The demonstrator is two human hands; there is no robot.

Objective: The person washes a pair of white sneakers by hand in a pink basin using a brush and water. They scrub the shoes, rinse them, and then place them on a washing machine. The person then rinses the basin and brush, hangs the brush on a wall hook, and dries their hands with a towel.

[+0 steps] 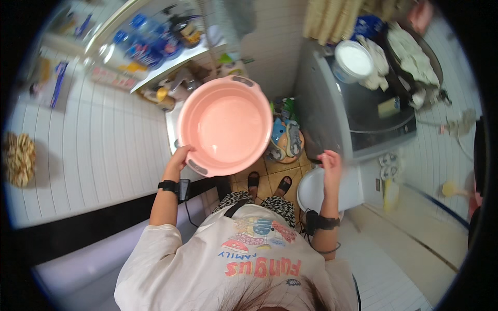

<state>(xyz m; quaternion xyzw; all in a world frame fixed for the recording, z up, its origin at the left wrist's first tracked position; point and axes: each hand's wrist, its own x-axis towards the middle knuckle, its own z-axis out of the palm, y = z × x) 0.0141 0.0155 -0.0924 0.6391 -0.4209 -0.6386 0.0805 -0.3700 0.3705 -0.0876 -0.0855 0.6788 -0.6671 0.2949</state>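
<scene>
A round pink plastic basin (229,124) is in front of me, over the edge of the white sink. Its inside looks smooth and shiny; I cannot tell whether it holds water. My left hand (182,157) grips the basin's rim near the lower left handle, with the fingers partly hidden. My right hand (330,159) is raised off the basin, over the toilet's side, fingers curled and nothing visible between them. Beyond the basin, at its right, grey shoes (293,140) lie on a round blue and orange container.
At right stands a grey washing machine (342,112) with a white tub (353,62) and cloths on it. The white toilet lid (311,188) is below my right hand. Blue-capped bottles (146,52) crowd a white shelf (179,58) at upper left.
</scene>
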